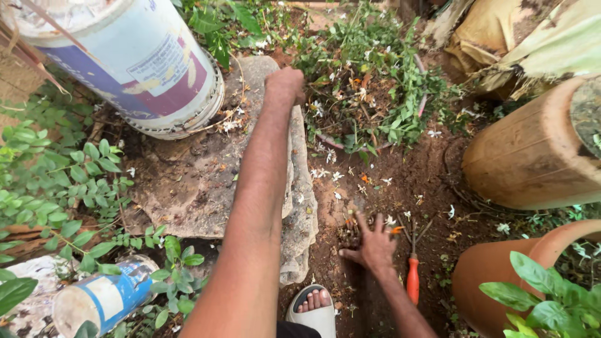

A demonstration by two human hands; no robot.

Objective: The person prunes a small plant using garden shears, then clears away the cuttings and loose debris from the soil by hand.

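Head view, garden bed. The left hand (285, 84) is stretched far forward, closed into a fist at the far end of a flat grey stone slab (206, 181); whether the curled fingers enclose anything cannot be told. The right hand (374, 245) rests palm down on bare reddish soil (432, 181), fingers spread, fingertips touching a small clump of roots and dark debris (348, 236).

Just right of that hand lies a small hand tool with an orange handle (412, 280), its metal prongs pointing away from the viewer. A foot in a pale sandal (313, 308) stands at the lower edge, between the two arms.

Containers: a large white plastic bucket (134, 62) with a purple band, tilted, stands at upper left beside the slab; its contents are hidden. A smaller blue-and-white can (103, 300) lies on its side at lower left among leafy plants, its end crusted pale. At right, a tan cylindrical pot (532, 150) leans over, and below it a terracotta pot (501, 269) holds a broad-leaved green plant (551, 300). A weedy patch with white fallen petals (369, 87) lies just right of the fist.
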